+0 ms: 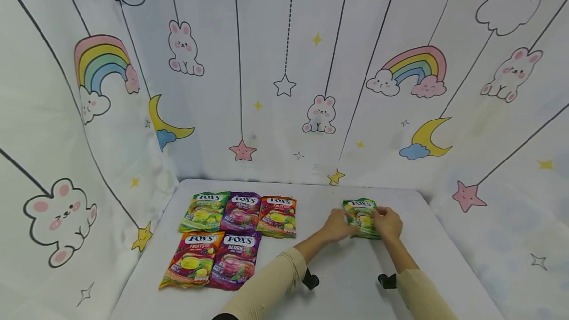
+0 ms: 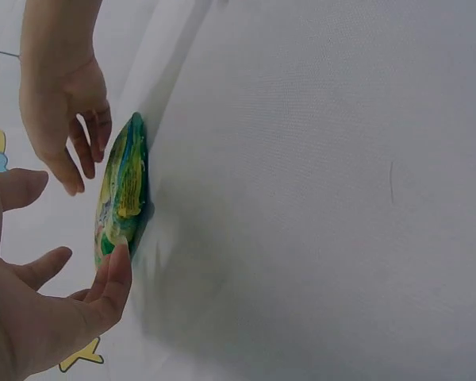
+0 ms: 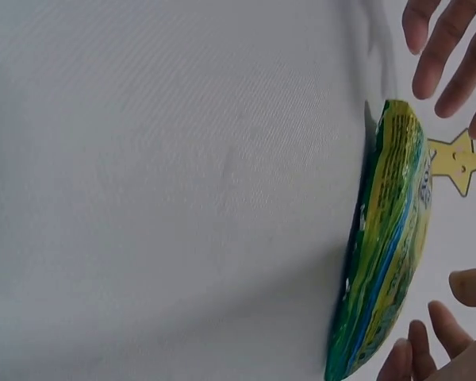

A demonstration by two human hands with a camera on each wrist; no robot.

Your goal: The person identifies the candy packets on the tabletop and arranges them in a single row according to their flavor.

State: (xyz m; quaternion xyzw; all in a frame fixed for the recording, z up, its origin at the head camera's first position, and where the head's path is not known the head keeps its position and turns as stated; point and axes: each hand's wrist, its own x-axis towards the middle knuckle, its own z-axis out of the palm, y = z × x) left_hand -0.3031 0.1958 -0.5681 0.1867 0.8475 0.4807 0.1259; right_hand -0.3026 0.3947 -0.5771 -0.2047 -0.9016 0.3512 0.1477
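Observation:
A green FOX'S candy bag [image 1: 361, 217] lies flat, label up, on the right part of the white table. My left hand [image 1: 336, 226] is at its left edge and my right hand [image 1: 387, 223] at its right edge. Fairly straight, parted fingers show on the left hand [image 2: 59, 305] in the left wrist view; one fingertip overlaps the end of the bag [image 2: 123, 190], and contact is hard to tell. Loosely bent fingers of the right hand [image 3: 452, 341] hover beside the bag [image 3: 385, 246] in the right wrist view. Neither hand grips it.
On the table's left lie more FOX'S bags: a back row of green [image 1: 205, 212], purple [image 1: 240, 213] and orange [image 1: 277, 217], and a front row of orange [image 1: 191, 260] and purple [image 1: 234, 261]. A printed cloth wall [image 1: 275, 127] rises behind the table [image 1: 320, 280].

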